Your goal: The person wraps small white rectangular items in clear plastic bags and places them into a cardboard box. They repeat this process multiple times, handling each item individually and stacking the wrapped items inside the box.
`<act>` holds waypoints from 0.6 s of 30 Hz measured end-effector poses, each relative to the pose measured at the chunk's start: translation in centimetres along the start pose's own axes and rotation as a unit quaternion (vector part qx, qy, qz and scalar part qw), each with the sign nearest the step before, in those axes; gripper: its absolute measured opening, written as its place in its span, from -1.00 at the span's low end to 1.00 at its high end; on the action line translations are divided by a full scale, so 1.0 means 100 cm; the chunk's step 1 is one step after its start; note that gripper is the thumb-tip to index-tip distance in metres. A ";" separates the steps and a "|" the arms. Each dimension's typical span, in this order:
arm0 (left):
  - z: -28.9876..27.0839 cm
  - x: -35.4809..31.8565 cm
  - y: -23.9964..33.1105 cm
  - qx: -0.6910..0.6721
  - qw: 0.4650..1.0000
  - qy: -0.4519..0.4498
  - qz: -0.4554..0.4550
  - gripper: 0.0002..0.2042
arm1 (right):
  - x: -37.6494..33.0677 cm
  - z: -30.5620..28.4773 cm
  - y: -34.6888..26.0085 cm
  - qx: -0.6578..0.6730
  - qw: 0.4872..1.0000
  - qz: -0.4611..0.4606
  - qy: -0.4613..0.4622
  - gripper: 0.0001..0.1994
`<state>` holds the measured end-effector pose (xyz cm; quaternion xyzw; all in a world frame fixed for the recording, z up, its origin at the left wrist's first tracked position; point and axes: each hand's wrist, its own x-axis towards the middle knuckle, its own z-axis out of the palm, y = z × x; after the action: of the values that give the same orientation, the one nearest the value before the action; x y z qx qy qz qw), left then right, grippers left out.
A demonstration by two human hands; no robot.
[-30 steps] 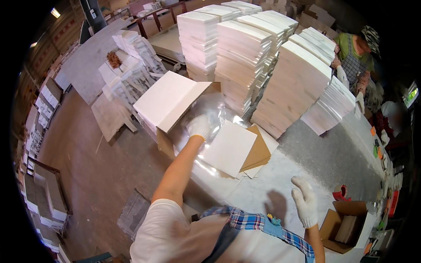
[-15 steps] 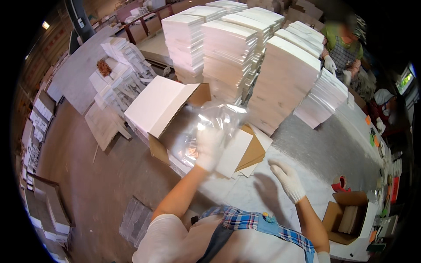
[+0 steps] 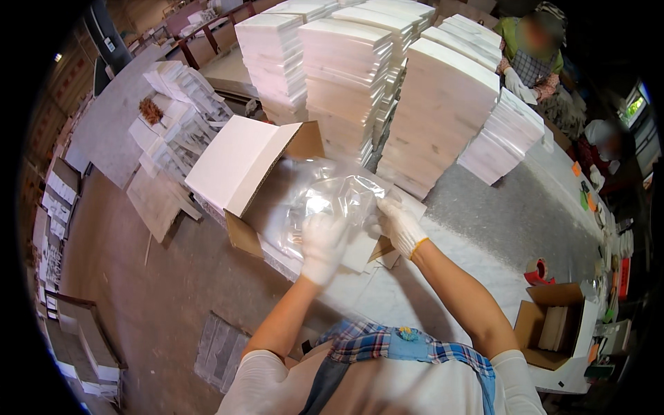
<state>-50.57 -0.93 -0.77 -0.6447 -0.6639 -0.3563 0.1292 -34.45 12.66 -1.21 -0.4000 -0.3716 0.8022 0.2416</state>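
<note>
A crumpled clear plastic bag [image 3: 325,197] lies spread over the mouth of an open white cardboard box [image 3: 232,162], whose brown-lined flaps stand out. My left hand [image 3: 324,245], in a white knit glove and slightly blurred, has its fingers curled on the near part of the plastic. At the bag's right edge, my gloved right hand [image 3: 401,223] pinches the film between thumb and fingers. Beneath that hand, a white and brown cardboard flap [image 3: 380,250] shows partly. The plastic and my hands hide most of the box's inside.
Tall stacks of white marble-like slabs [image 3: 346,90] rise behind the box. A red tape roll [image 3: 538,272] and a small open carton [image 3: 550,328] sit on the table's right side. Across the table, a gloved co-worker [image 3: 529,62] stands near shorter slabs [image 3: 503,138].
My right hand has come up and left from the table to the bag's right edge. The bag now lies lower and wider over the box, with my left hand still on it.
</note>
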 end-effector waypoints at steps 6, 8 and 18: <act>0.010 0.001 -0.024 -0.087 0.979 0.072 -0.170 -0.88 | -0.010 -0.009 -0.002 -0.040 0.994 -0.046 0.091 -0.70; 0.014 0.007 -0.032 -0.157 0.948 0.081 -0.264 -0.81 | -0.010 -0.019 -0.001 -0.052 0.991 -0.071 0.103 -0.69; -0.009 0.042 -0.104 -0.176 0.882 0.033 -0.435 -0.36 | -0.029 -0.065 0.003 0.065 0.967 -0.130 0.209 -0.72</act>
<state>-61.32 2.59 -0.62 -0.2910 -0.7989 -0.5093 -0.1325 -27.51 13.12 -2.69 -0.4903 -0.3093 0.6848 0.4416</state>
